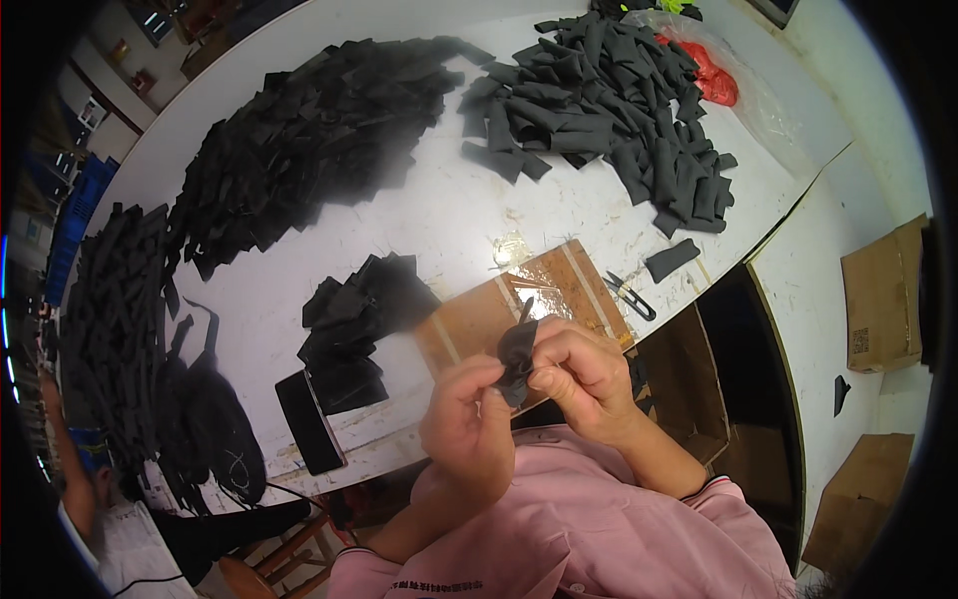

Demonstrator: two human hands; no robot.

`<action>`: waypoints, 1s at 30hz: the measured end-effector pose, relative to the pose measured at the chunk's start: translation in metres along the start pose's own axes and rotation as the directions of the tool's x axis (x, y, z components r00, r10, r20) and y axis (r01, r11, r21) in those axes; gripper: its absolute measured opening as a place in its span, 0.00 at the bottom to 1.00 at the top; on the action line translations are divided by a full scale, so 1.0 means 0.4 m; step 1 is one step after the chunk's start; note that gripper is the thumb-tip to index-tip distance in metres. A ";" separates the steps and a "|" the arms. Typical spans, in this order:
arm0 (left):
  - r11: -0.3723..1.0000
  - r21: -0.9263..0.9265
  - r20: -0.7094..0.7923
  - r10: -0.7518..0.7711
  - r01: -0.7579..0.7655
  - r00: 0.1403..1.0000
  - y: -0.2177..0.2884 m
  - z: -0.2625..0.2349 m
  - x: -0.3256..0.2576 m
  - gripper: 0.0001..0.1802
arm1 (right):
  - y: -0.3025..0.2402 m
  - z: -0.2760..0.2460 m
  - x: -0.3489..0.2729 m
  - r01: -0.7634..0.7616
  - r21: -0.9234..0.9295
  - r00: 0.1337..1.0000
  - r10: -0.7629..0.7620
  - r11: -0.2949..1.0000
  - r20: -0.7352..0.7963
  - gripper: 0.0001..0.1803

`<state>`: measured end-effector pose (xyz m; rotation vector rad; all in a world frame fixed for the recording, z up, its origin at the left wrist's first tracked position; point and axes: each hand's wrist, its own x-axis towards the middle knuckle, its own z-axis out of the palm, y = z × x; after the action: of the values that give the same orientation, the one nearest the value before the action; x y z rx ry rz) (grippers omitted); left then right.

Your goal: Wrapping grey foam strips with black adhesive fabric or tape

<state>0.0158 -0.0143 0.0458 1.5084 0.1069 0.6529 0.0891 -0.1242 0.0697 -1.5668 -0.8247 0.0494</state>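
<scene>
Close in front of my chest, a small piece of black fabric [516, 357] is bunched and folded between my two hands. My left hand [467, 417] pinches its lower left side between thumb and fingers. From the other side my right hand [587, 377] grips it, with fingers curled and thumb pressed in. Beneath the fabric lies a brown wooden board [467, 329] with shiny patches. A pair of thread snips [631, 297] rests just right of the board. Beyond the snips is one dark grey fabric piece [673, 260], folded into a short tube.
Flat black pieces [364, 309] lie left of the board, beside a dark phone [310, 421]. Larger heaps of black pieces [309, 140] and grey tubes [599, 110] cover the table's far side. A black pouch [222, 429] lies left. Cardboard boxes [883, 295] stand right.
</scene>
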 end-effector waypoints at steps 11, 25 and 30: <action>0.559 -0.649 0.293 -0.443 0.517 0.847 0.108 0.007 0.132 0.10 | -0.062 -0.032 0.055 -0.314 0.094 0.949 0.316 0.945 0.003 0.09; -0.105 -0.748 0.612 -0.493 0.656 0.619 -0.118 -0.019 0.142 0.16 | 0.146 -0.038 0.036 -0.612 0.617 0.770 0.550 0.494 0.323 0.10; -0.372 -0.796 0.602 -0.572 0.478 0.557 -0.069 -0.029 0.180 0.15 | 0.071 -0.043 0.116 -0.581 0.395 0.814 0.521 0.712 0.258 0.11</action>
<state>0.0793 0.0311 0.0421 -0.2434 0.3369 -0.2032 0.1452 -0.1128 0.0678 -1.3061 -0.3625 0.7470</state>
